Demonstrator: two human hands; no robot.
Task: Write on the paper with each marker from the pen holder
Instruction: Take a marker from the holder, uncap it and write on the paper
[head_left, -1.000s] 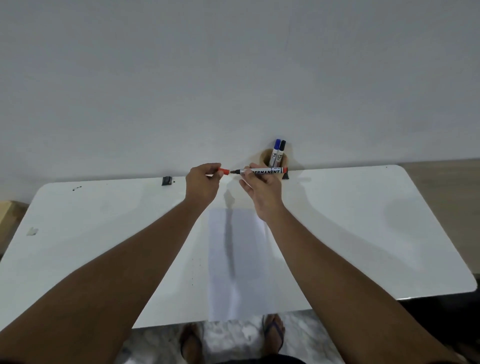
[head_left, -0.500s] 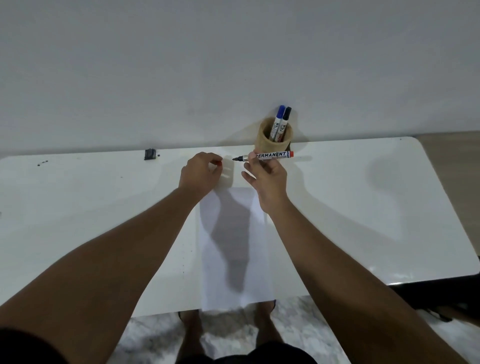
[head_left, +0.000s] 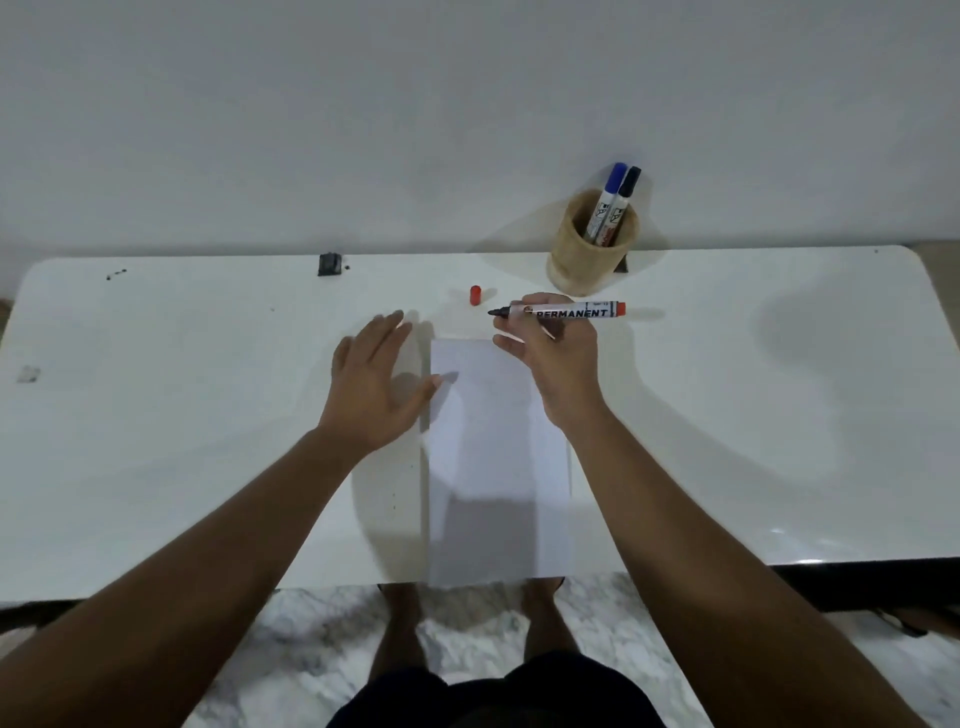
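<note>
A round tan pen holder (head_left: 592, 249) stands at the back edge of the white table (head_left: 753, 415), against the wall; two capped markers lean in it side by side, a blue-capped marker (head_left: 607, 202) on the left and a black-capped marker (head_left: 621, 202) touching it on the right, their caps sticking out above the rim. Just in front of the pen holder the right hand (head_left: 556, 358) pinches an uncapped red permanent marker (head_left: 558, 310) between thumb and fingers, the barrel lying level, dark tip pointing left and red end pointing right. Its barrel reads "PERMANENT" in black capitals; the small print on the two markers in the holder is too fine to read. A red cap (head_left: 475, 294) stands upright on the table to the front left of the pen holder, just left of the marker's tip and apart from it. The sheet of paper (head_left: 493, 467) lies lengthwise in front of the pen holder, its near end over the table edge. The left hand (head_left: 374, 384) is spread flat, palm down, beside the paper's left edge, its thumb reaching onto the sheet
</note>
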